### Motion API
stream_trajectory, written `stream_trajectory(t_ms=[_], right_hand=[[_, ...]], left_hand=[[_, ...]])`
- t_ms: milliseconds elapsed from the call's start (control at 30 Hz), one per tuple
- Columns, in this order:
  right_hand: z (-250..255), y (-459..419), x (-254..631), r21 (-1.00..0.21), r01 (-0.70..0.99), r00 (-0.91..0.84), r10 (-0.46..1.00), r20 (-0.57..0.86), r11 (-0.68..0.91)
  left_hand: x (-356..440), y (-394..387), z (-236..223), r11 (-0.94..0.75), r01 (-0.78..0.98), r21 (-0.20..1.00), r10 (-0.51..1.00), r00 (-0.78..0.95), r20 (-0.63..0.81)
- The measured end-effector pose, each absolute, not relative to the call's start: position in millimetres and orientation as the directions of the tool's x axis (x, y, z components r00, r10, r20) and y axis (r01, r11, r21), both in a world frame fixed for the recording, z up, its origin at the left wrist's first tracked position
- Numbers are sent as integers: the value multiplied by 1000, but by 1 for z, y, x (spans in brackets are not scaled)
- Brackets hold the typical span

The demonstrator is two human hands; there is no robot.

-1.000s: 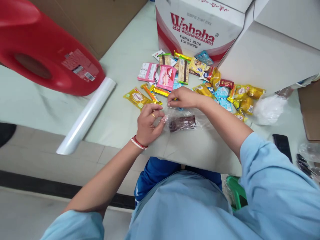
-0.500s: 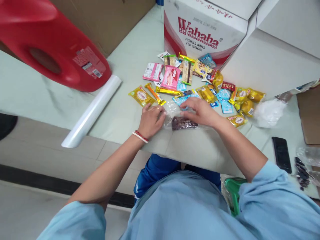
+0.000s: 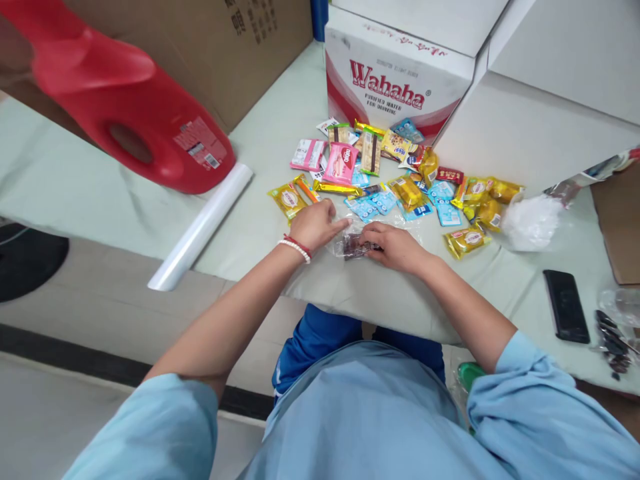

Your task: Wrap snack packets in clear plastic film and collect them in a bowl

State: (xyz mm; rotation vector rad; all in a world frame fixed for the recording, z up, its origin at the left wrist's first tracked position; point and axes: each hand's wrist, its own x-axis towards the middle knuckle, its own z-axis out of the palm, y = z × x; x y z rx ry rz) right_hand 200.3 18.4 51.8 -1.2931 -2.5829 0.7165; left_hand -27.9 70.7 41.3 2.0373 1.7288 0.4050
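A dark brown wrapped snack (image 3: 353, 247) lies near the table's front edge, with a thin clear plastic bag (image 3: 339, 248) around or over it; I cannot tell which. My right hand (image 3: 395, 248) curls its fingers over the right part of that snack and covers it. At the bag's left side, my left hand (image 3: 316, 225) pinches the clear plastic between thumb and fingers. Just beyond the left hand is a yellow snack packet (image 3: 289, 201). Blue sachets (image 3: 371, 205) lie behind the bag.
Behind are mixed snacks, including a pink packet (image 3: 341, 163), and a white-and-red water carton (image 3: 387, 90). A red jug (image 3: 165, 127) and a white roll (image 3: 203, 227) stand or lie left. On the right are a bundle of clear plastic (image 3: 533, 223) and a black phone (image 3: 567, 305).
My right hand has come down from above the snack onto it, fingers now curled over it. My left hand has shifted right, closer to the snack. The whole view has moved slightly.
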Motion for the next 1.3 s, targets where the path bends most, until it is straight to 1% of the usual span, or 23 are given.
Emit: stream_trajectory(t_ms=[67,133,233,333,433,533,600,733,867,933,967,1000,1033,1067,1100,1133,1167,1200,1233,1267,1300], right_hand=[[51,17,200,-487,714,-602,796,-61,503],[49,16,200,-486,716,-597,801,-55,501],[48,16,199,-486,710,-600,799,-40,510],[47,15,200,-491,700,-607,795,-24,519],[46,15,200,-502,688,-610,792,-10,523],[44,13,201,-520,680,-603,798,6,517],[42,13,201,-530,677,-595,803,13,510],[38,13,202,-554,665,-592,806,19,501],[35,16,205,-575,655,-594,804,7,489],[34,18,205,-575,663,-588,809,-2,480],[34,19,206,-573,667,-586,810,-9,477],[34,19,206,-571,670,-587,810,-16,474],[34,19,206,-571,672,-587,809,-24,471],[35,20,206,-571,675,-586,810,-30,467],[36,20,205,-572,678,-583,811,-36,462],[37,20,205,-573,680,-580,813,-39,458],[38,20,205,-573,681,-580,814,-42,456],[39,20,205,-574,679,-582,812,-44,456],[39,21,205,-577,676,-587,809,-44,459],[39,22,205,-579,673,-587,809,-39,460],[39,23,205,-579,675,-580,814,-32,458]], left_hand=[[-19,70,43,-134,890,436,975,198,-104],[-13,70,44,-163,904,395,967,225,-117],[-5,69,44,-172,895,411,964,239,-116],[4,70,43,-134,889,438,979,187,-80],[12,76,39,-139,897,421,972,205,-117],[9,88,33,-127,875,467,961,225,-160],[-2,95,28,-95,852,514,969,198,-150],[-47,98,21,-6,802,597,992,81,-100],[-93,84,22,88,791,606,995,-48,-82],[-104,69,29,123,797,591,991,-128,-34],[-104,59,35,109,802,587,986,-162,38],[-101,47,41,71,809,584,974,-184,136],[-94,34,48,-19,819,573,938,-183,293],[-85,22,53,-152,827,541,878,-139,459],[-74,10,57,-296,821,488,806,-59,589],[-61,1,60,-442,789,426,781,105,616],[-48,-6,60,-577,733,360,749,300,590],[-36,-10,58,-637,698,327,737,427,524],[-26,-10,54,-643,695,322,753,497,430],[-17,-7,49,-615,715,331,786,526,326],[-11,-2,43,-557,755,346,830,511,221]])
